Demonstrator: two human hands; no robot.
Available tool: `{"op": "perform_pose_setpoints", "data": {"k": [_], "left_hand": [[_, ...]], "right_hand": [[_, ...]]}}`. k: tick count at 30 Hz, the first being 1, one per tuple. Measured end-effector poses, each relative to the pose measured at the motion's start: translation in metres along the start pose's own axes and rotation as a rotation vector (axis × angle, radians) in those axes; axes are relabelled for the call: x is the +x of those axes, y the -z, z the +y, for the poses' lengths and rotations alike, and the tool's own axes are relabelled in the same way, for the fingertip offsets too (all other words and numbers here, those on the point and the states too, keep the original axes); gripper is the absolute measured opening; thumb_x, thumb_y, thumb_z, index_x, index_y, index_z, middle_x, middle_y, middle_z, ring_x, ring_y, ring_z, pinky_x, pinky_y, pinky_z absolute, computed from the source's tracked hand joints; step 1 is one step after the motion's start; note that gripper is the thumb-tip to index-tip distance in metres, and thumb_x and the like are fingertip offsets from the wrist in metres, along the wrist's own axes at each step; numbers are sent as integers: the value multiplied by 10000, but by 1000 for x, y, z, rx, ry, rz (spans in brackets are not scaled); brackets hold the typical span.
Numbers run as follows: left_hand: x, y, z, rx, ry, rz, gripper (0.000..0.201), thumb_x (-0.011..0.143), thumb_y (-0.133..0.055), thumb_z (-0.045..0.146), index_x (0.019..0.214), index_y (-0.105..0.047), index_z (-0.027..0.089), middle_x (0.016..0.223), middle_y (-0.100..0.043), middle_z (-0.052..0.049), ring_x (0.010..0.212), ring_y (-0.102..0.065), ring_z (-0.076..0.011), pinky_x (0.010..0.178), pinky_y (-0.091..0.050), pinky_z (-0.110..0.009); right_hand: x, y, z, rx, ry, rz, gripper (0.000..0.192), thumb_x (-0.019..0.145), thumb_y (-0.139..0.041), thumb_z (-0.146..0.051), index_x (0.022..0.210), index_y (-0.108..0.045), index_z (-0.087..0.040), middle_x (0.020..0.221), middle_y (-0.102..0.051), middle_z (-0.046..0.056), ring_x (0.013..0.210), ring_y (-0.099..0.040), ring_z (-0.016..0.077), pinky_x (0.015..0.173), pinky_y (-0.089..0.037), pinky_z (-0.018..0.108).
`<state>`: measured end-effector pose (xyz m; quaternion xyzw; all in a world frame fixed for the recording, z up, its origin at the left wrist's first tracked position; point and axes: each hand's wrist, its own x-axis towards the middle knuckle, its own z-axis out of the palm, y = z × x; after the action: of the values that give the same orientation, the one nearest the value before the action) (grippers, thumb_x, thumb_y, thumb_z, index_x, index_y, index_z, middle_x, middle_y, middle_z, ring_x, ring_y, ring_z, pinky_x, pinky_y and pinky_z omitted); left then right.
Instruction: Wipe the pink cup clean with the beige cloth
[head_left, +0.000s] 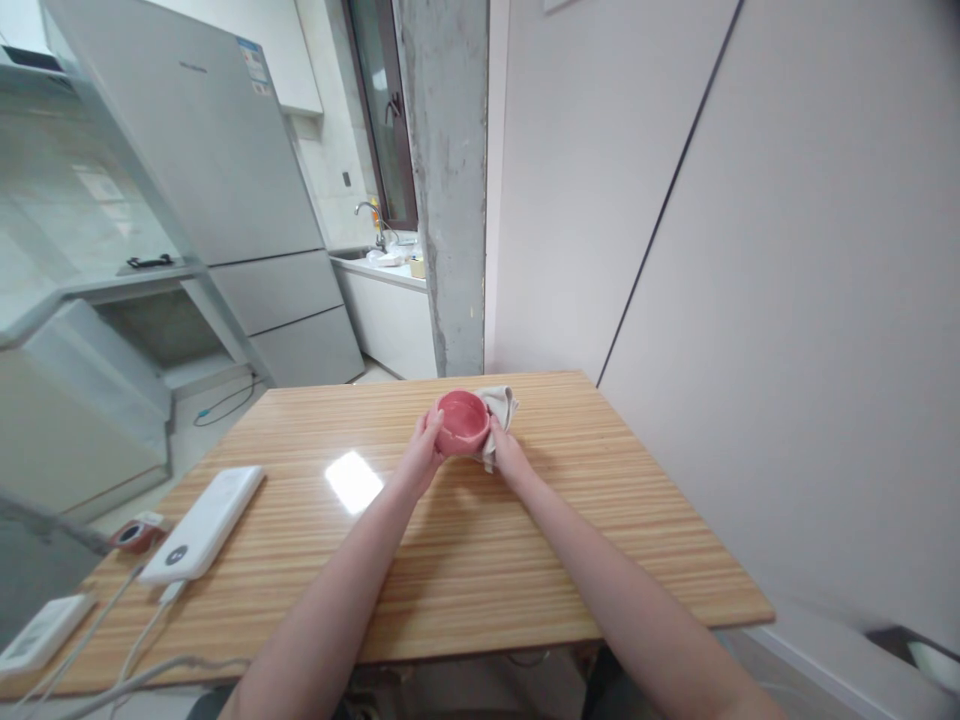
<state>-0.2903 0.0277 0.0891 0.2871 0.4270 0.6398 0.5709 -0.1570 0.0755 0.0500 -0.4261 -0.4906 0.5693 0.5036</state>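
Stretched both bare forearms out from the near edge of the wooden table (480, 560) toward its far edge. Passed, near the near-left corner, a flat white device (41, 632) with pale cables (142, 640) trailing off the edge, then a white power bank (204, 522) lying slantwise along the left edge, with a small red object (133, 533) just beside it. Met further on, close to the middle of the far edge, at a pink bowl (463, 422), tipped a little toward the camera and seemingly just off the surface or barely resting on it; could not tell which. Cupped the bowl's left wall with the left hand (426, 445), fingers curled loosely round it, thumb near the rim. Pressed a crumpled beige cloth (501, 405) against the bowl's right side with the right hand (504, 450), fingers closed on the fabric, a loose end sticking up behind the bowl. Looked, by that grip, like the wiping of the bowl's outside under way. Called, for any further rubbing, for a steady left-hand hold and a turn of the bowl to bring an unwiped part under the cloth. Left beyond the far edge a grey concrete pillar (450, 180), a tall fridge (225, 170) to the left, and a counter (382, 265) with a tap (367, 212) farthest back.
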Motion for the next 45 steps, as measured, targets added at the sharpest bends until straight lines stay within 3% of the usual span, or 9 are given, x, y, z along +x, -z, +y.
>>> {"op": "perform_pose_setpoints", "data": {"k": [5, 10, 18, 22, 25, 29, 35, 41, 45], "left_hand": [[-3, 3, 3, 113, 39, -34, 794, 707, -758, 323, 1382, -342, 312, 1341, -520, -94, 1090, -599, -208, 786, -549, -276], [-7, 7, 6, 162, 163, -161, 562, 768, -653, 490, 1254, -529, 237, 1263, -578, -118, 1076, -603, -252, 736, -556, -294], [4, 2, -6, 8, -103, 12, 536, 769, -696, 339, 1240, -452, 259, 1336, -523, -78, 1128, -571, -194, 797, -538, -257], [-1, 6, 0, 122, 94, -17, 576, 750, -688, 457, 1233, -439, 269, 1162, -612, -77, 905, -646, -164, 677, -544, -257], [-5, 6, 4, 180, 172, -84, 548, 738, -695, 461, 1202, -509, 237, 1124, -629, -85, 866, -646, -169, 622, -539, -242], [-4, 2, 4, 68, 113, -116, 506, 744, -706, 338, 1201, -559, 177, 1129, -649, -109, 962, -640, -201, 711, -550, -253], [0, -1, 2, -91, -35, -56, 428, 770, -676, 313, 1151, -558, 159, 1165, -631, -104, 1072, -598, -208, 838, -528, -287], [-3, 5, 2, 159, 105, 66, 455, 703, -709, 500, 978, -550, 174, 837, -603, -19, 735, -581, -110, 582, -474, -189], [-7, 1, 3, 187, 143, -54, 465, 702, -726, 426, 1077, -571, 200, 994, -624, -46, 805, -591, -124, 595, -484, -192]], "right_hand": [[-2, -5, 1, 73, 64, 33, 459, 813, -537, -523, 1153, -620, -226, 1166, -673, 37, 1194, -557, 175, 1025, -436, 326], [8, 9, -6, 99, 53, -19, 441, 793, -542, -522, 1056, -676, -195, 1128, -689, 49, 1137, -593, 205, 1028, -430, 349], [7, -9, 21, 227, 12, -77, 529, 756, -539, -648, 1004, -673, -201, 1059, -712, 74, 1114, -610, 201, 967, -483, 358], [7, -2, 11, 149, 43, -9, 515, 760, -508, -646, 934, -683, -194, 1037, -716, 63, 1100, -615, 188, 936, -496, 317], [6, 6, -4, 132, -23, -8, 440, 753, -555, -590, 891, -691, -194, 912, -736, 43, 961, -669, 169, 811, -539, 258], [0, 3, -14, 238, -205, 8, 444, 795, -509, -587, 835, -675, -177, 735, -727, 55, 723, -697, 170, 596, -556, 247], [-8, -14, -12, 498, -315, -188, 288, 840, -552, -436, 913, -669, -182, 877, -744, 63, 855, -701, 173, 718, -572, 259], [0, -5, -15, 617, -383, 35, 180, 886, -506, -293, 828, -638, -186, 650, -713, -2, 601, -679, 123, 558, -554, 207], [3, 1, -16, 648, -404, -9, 263, 930, -405, -281, 855, -638, -185, 660, -714, 3, 573, -669, 113, 529, -538, 198]]}}
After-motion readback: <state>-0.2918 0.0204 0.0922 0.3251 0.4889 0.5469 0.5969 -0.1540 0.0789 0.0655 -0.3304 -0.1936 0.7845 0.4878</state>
